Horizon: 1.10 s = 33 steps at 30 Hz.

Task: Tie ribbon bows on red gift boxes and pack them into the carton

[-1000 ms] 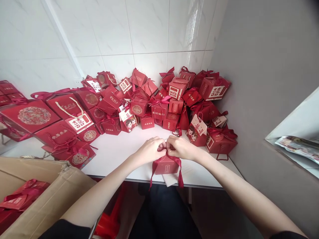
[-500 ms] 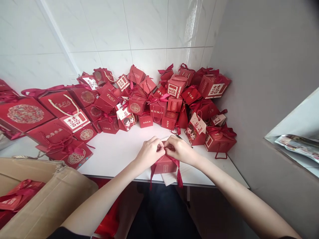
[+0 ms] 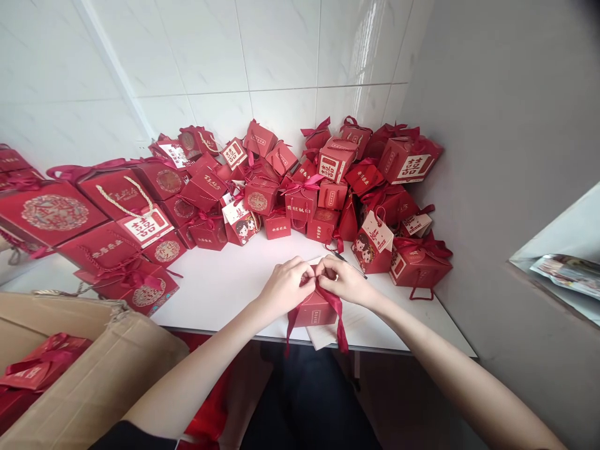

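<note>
Facing a pale tiled wall (image 3: 281, 50) across a white tabletop (image 3: 201, 294). Pinching dark red ribbon (image 3: 341, 322) with left hand (image 3: 287, 284) and right hand (image 3: 345, 282), both closed thumb to finger and nearly meeting above a small red box (image 3: 313, 314). Set near the middle of the front edge, partly over pale paper (image 3: 323, 337), with ribbon tails hanging down at either side. Heaped toward the back edge: many red gift boxes (image 3: 302, 206). Just behind the right hand, a thin dark item (image 3: 354, 265). By the front-left corner, a cardboard carton (image 3: 131, 369).
</note>
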### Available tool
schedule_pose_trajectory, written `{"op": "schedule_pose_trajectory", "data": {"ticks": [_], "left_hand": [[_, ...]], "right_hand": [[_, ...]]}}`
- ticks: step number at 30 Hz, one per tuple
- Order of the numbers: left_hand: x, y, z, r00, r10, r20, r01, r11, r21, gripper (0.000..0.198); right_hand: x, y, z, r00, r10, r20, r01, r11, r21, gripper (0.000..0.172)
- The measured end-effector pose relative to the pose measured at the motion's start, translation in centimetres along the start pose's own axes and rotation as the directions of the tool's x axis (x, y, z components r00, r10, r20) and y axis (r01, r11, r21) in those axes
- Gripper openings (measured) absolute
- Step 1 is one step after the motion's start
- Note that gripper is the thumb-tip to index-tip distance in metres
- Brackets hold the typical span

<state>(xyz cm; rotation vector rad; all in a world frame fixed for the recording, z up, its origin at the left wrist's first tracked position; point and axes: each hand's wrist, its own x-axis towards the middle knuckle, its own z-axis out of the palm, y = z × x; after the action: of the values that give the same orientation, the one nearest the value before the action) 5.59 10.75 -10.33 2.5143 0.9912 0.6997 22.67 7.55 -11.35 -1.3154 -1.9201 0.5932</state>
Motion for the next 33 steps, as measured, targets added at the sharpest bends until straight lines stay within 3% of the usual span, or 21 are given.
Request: {"op": "schedule_pose_trajectory", "data": {"ticks": [3,6,12,21,26,33], "left_hand": [[-0.2,-0.3,0.1,0.999,0.004,-0.053,-0.006,0.999,-0.046,0.010],[-0.4,-0.4,0.1,0.996,0.003,-0.087,-0.009,0.997,-0.076,0.010],[-0.1,0.0,0.0,0.999,-0.017,-0.040,0.015,0.999,-0.047,0.007],[-0.5,-0.3,0.4,0.978,0.108,-0.179,-0.097,0.993,0.065,0.010],[-0.5,-0.7,0.3,0.986,0.098,-0.132,-0.097,0.995,0.017,0.008],[-0.1,-0.3,0.2,1.000,0.022,0.010,-0.022,0.999,-0.028,0.004]], "right_hand": [[0.2,-0.2,-0.3,0.999,-0.004,0.035,0.003,0.999,0.044,0.002],[0.3,-0.2,-0.4,0.998,0.001,0.057,-0.007,0.994,0.111,0.008],[0.1,0.4,-0.5,0.994,0.052,0.092,-0.074,0.963,0.258,0.018],[0.2,-0.1,-0.7,0.995,0.050,0.085,-0.069,0.969,0.237,0.015],[0.3,-0.4,-0.1,0.996,0.065,0.053,-0.075,0.972,0.221,0.008],[0.4,-0.6,-1.3,0.977,0.118,0.178,-0.169,0.936,0.309,0.012]]}}
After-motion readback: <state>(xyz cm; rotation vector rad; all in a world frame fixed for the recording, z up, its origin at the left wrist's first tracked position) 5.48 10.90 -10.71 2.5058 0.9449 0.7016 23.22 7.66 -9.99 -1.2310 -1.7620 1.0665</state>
